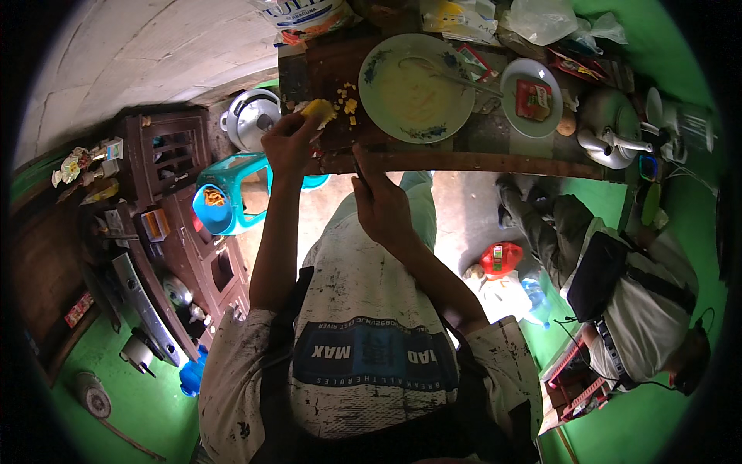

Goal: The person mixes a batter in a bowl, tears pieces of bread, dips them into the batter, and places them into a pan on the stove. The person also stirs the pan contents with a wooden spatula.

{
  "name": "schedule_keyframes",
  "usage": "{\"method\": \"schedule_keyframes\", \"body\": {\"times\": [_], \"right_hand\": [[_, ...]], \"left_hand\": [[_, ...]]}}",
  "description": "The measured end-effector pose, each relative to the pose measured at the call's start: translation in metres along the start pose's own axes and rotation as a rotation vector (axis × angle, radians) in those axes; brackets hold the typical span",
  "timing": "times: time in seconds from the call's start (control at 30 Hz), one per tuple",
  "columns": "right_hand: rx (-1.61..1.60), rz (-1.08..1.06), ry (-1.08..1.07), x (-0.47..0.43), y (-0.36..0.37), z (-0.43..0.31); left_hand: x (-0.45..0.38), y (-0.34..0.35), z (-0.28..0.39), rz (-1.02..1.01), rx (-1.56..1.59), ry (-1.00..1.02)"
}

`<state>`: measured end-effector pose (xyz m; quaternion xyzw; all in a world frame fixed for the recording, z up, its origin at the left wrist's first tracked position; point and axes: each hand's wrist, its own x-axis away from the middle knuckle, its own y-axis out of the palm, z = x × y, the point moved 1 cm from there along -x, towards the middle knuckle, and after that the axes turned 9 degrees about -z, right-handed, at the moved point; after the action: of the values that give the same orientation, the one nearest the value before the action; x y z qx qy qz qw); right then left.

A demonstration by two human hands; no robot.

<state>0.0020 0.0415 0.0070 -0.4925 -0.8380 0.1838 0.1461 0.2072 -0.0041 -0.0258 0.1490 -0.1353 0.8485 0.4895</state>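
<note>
My left hand (287, 142) grips a piece of yellow corn cob (320, 110) above the left part of a dark brown wooden board (324, 64). Cut corn kernels (350, 107) lie scattered on the board beside the cob. Near the table's front edge, my right hand (381, 206) is closed around a thin dark handle (360, 173), apparently a knife's; its blade cannot be made out. Right of the kernels stands a large white bowl (369, 107) with blue floral decoration. It contains a pale, creamy mixture (417, 98), and a metal spoon (464, 81) rests in it.
A small white plate (555, 124) bears a red packet (532, 100). Beyond it are an egg (567, 123) and a metal kettle (608, 127). Left are a lidded pot (252, 119) and a turquoise stool (237, 168). Another person (632, 290) sits at right.
</note>
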Motion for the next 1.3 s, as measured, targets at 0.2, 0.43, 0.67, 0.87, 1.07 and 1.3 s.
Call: {"method": "schedule_keyframes", "body": {"times": [0.2,0.43,0.67,0.87,1.07,1.3], "right_hand": [[0.055,-0.064,-0.019,-0.002,-0.001,-0.005],[0.268,-0.119,0.007,0.012,-0.019,0.007],[0.204,0.204,-0.104,0.094,-0.047,0.056],[0.323,0.354,0.157,0.142,-0.058,0.062],[0.362,0.266,0.413,0.114,-0.067,0.06],[0.384,0.382,0.423,0.038,-0.072,0.082]], "left_hand": [[0.01,-0.008,0.012,-0.08,0.222,-0.123],[-0.002,-0.027,0.001,-0.271,0.414,-0.162],[0.004,-0.027,0.018,-0.369,0.691,-0.198],[0.0,-0.023,0.019,-0.379,0.784,-0.228],[0.004,-0.033,0.017,-0.384,0.88,-0.203],[0.007,-0.033,0.013,-0.421,0.918,-0.206]]}}
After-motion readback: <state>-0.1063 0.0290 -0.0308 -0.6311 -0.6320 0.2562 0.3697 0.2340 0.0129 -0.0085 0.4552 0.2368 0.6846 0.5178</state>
